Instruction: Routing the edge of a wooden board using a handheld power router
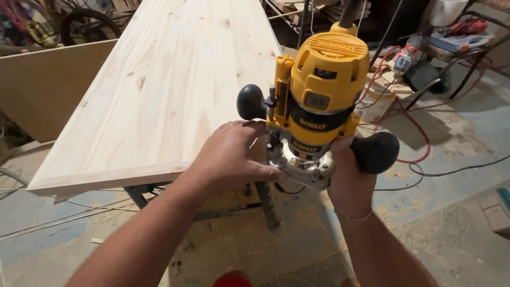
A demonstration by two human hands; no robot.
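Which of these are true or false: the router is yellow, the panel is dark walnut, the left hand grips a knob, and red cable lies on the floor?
1. The plunge router is yellow: true.
2. The panel is dark walnut: false; the pine panel is pale.
3. The left hand grips a knob: false; it rests on the router base.
4. A red cable lies on the floor: true.
5. The right hand is under the right knob: true.

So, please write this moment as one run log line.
left hand: on router base | right hand: under black knob | pine panel: beneath
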